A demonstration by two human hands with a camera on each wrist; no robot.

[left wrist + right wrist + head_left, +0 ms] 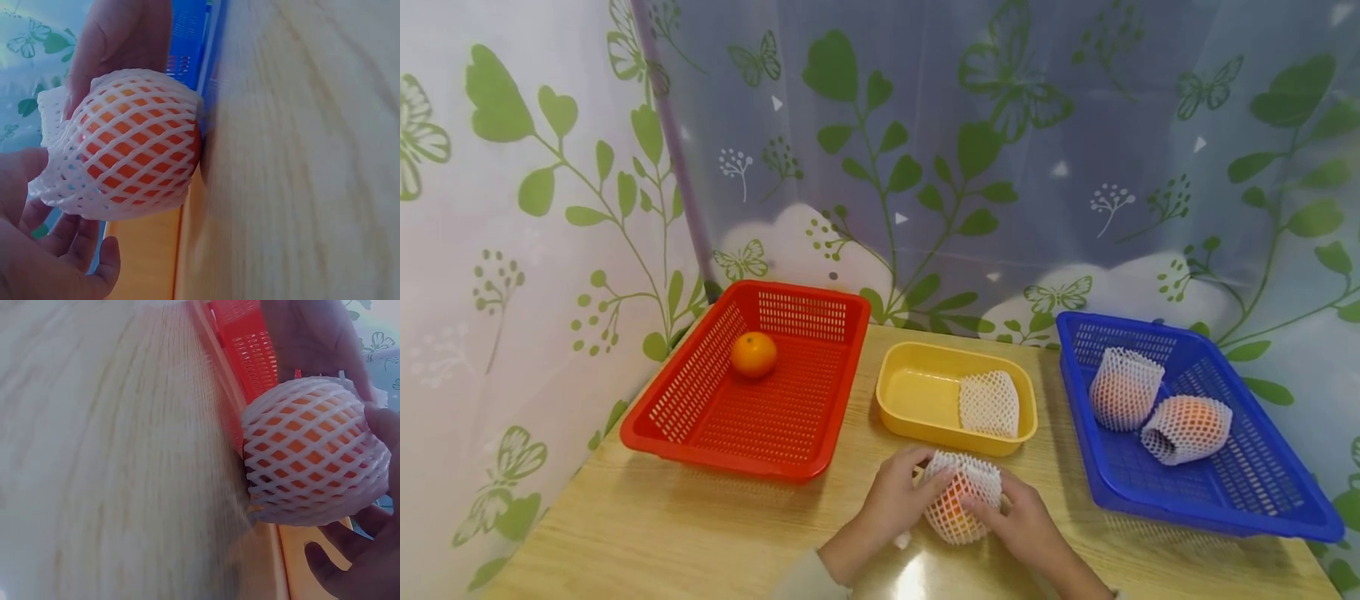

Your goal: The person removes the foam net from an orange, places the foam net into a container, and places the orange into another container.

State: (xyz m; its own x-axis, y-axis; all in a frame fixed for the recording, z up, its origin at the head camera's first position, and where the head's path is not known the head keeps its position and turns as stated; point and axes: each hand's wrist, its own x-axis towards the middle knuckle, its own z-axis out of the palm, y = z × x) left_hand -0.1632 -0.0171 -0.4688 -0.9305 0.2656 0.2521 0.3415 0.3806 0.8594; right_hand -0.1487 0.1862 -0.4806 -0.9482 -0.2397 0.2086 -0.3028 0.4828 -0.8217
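Near the yellow tub (917, 430), left grip (897, 493) and right grip (1024, 514) hold fruit (951, 502) (white-netted).

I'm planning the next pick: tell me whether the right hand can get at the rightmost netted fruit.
Probably not immediately: the right hand holds another netted fruit with the left hand. Otherwise the way looks open: the blue basket has no lid and nothing covers the rightmost netted fruit.
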